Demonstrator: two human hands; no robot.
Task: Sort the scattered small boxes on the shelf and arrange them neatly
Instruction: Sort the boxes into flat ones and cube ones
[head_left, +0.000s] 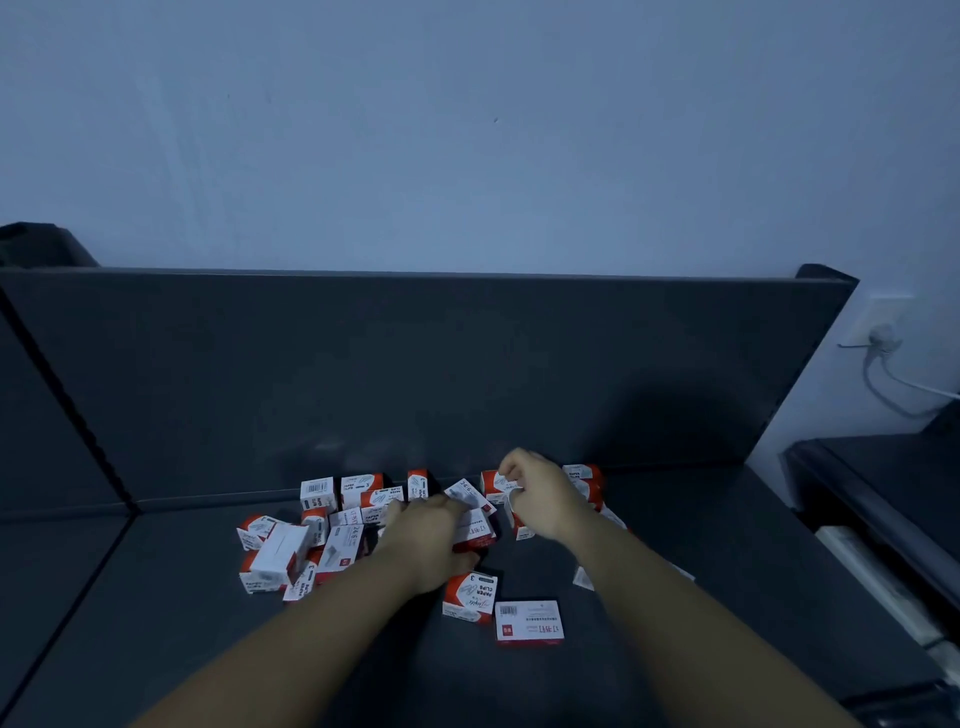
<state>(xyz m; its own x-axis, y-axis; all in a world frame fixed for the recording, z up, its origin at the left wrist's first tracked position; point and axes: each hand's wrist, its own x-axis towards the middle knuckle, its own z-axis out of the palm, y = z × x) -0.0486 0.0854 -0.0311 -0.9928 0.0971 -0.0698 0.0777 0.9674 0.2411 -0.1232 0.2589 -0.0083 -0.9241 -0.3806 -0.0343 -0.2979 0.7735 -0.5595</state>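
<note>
A white cord (878, 374) hangs on the wall (467, 130) right of the pile of small boxes (332, 540) on the dark shelf (727, 545), and both arms (311, 649) cover part of the pile. The left hand (423, 525) curls its fingers round a tilted box (470, 493) in the pile's middle; the right hand (540, 501) is curled just beside it, holding I cannot tell what.

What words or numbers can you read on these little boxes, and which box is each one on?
"PAPER CLIPS" and "3": upside down on the red-and-white box in front of the pile.
"24/6": sideways on the flat box at the left.
"PAPER CLIPS", "3": on the back-row box.
Barcode box: its red characters and small print are too small to read.
Other boxes: blurred.
</note>
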